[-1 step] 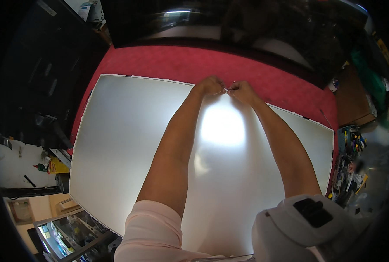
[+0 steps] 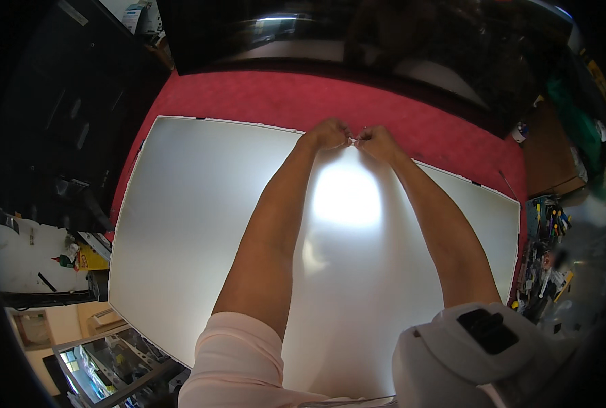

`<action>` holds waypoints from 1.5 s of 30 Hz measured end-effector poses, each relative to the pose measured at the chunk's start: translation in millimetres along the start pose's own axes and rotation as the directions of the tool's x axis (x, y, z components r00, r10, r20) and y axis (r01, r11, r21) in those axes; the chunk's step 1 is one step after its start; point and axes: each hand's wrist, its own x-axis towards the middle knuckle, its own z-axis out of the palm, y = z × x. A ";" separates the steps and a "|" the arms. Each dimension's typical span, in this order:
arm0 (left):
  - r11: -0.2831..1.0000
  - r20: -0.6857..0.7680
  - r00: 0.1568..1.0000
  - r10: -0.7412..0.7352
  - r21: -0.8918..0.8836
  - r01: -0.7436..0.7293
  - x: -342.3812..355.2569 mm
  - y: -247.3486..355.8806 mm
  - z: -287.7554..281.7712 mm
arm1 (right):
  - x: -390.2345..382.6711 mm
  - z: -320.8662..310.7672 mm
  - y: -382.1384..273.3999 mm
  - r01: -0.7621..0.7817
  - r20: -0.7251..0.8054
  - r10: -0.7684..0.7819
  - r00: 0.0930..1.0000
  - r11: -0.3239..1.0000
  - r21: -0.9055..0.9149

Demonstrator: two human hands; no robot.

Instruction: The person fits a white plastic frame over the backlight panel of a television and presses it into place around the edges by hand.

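Reaching forward with both arms point(image 2: 262, 231) extended over the white panel point(image 2: 194, 204), flat on the red mat point(image 2: 262, 92) short of its far edge; pinching at the panel's far rim with left hand point(image 2: 331, 134) and right hand point(image 2: 378, 143), nearly touching.

Glare point(image 2: 347, 194) saturates the white panel point(image 2: 180, 224) toward 1 o'clock; fisheye distortion curves edges; corners darken to black.
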 end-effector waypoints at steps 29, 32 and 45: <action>0.976 0.105 0.992 -0.062 0.215 0.038 -2.4 15.5 -10.9 | 9.9 4.8 8.3 0.016 0.151 -0.013 0.988 1.000 -0.017; 0.985 0.125 0.991 -0.042 0.172 0.021 -2.1 11.5 -12.6 | 9.4 -6.8 6.9 -0.049 0.258 0.025 0.966 0.995 0.084; 0.923 0.185 0.970 -0.157 0.377 0.078 -1.2 24.6 -13.7 | 15.9 5.3 7.2 0.031 0.171 0.007 0.985 0.975 -0.221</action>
